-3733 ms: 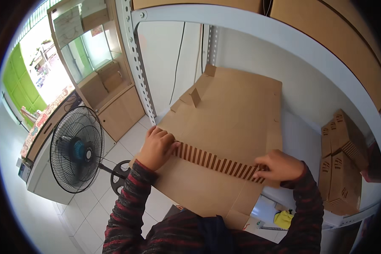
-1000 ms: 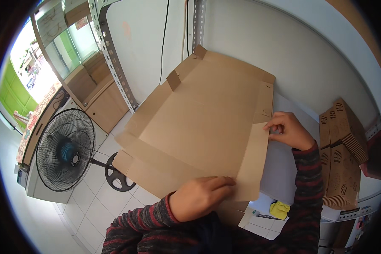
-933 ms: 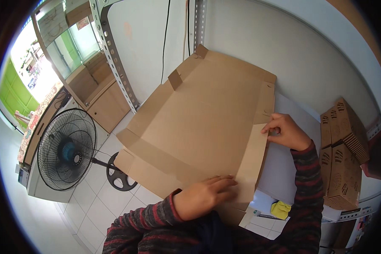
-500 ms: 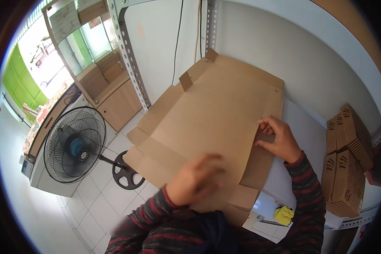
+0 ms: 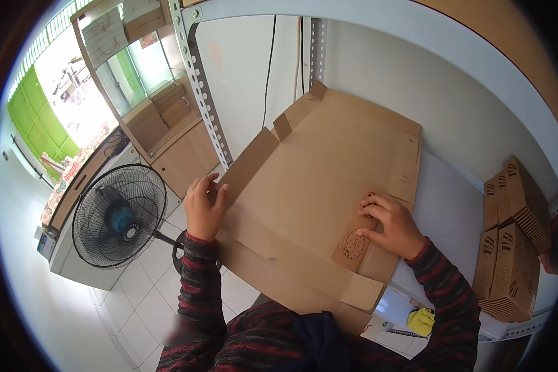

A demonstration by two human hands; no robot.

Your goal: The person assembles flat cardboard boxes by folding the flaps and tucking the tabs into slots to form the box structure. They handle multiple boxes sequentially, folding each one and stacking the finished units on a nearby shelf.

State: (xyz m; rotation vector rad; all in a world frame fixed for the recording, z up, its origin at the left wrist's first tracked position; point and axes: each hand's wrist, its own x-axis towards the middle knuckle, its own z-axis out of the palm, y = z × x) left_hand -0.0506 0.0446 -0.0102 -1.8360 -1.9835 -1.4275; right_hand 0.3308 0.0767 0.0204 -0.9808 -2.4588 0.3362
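Observation:
A large brown cardboard box blank (image 5: 310,173) lies unfolded before me, with creased flaps along its edges. My left hand (image 5: 204,206) is at its left edge, fingers bent around the side flap and thumb on the inner side. On the right, my right hand (image 5: 394,226) has its fingers curled over a side flap (image 5: 353,243) that is folded inward. Round printed drawings show on that flap's outer face. Part of the flap is hidden under my right fingers. Small tabs stand up along the far left edge.
The blank rests on a white shelf (image 5: 443,204) in a metal frame (image 5: 208,93). Stacks of folded brown boxes (image 5: 508,266) stand at the right. A black fan (image 5: 119,217) stands on the tiled floor at left. A yellow cloth (image 5: 420,322) lies below the shelf.
My left hand has moved from above the near part of the blank to its left edge. My right hand has folded the right flap inward, bringing its printed face into view.

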